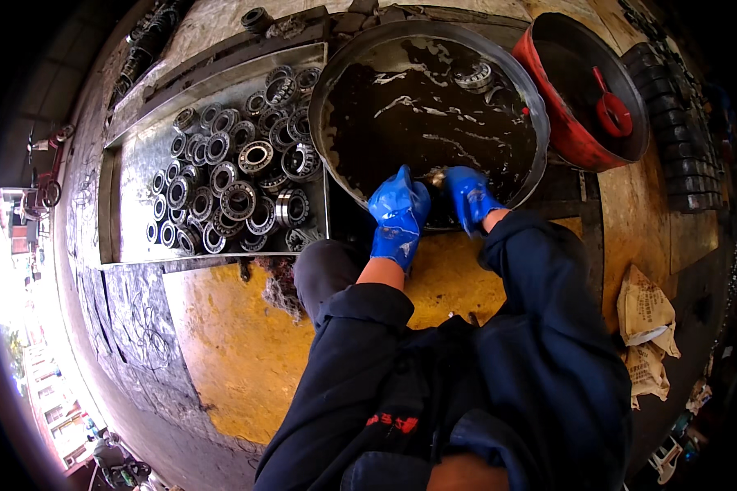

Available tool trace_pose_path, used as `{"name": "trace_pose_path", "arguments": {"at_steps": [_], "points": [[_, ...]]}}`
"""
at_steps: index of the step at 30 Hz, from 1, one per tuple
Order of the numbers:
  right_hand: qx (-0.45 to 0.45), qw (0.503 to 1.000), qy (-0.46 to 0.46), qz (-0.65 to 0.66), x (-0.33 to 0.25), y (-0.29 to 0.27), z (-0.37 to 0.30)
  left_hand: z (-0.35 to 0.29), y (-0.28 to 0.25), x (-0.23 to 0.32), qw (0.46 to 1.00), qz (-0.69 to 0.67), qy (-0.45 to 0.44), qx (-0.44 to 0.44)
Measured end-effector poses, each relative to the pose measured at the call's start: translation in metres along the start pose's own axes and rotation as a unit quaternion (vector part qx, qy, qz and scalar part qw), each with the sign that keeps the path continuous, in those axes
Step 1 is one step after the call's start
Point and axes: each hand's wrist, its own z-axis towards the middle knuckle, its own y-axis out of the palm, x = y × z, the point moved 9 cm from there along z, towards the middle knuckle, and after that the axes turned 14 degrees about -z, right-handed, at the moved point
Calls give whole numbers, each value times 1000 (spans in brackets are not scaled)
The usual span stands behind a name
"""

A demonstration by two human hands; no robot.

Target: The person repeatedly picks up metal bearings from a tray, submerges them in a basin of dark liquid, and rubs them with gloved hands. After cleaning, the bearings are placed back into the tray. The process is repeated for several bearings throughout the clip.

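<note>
Head: piece (438,177) between hands (399,209) (470,199), long axis unclear

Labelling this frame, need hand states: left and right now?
Left hand: looks curled; can't tell if holding anything.
Right hand: can't tell; grip unclear.

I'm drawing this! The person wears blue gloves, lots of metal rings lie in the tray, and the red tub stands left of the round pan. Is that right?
Not quite: the head view shows the red tub right of the round pan. The blue gloves and metal rings in the tray are correct.
</note>
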Motion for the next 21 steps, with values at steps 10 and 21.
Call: {"name": "trace_pose_path", "arguments": {"at_steps": [10,21], "points": [[141,990,5,-13,40,24,9,3,5,14,999,-14,0,-34],[-104,960,-64,-252,-44,8,28,0,1,-6,1000,10,-17,-10]]}}
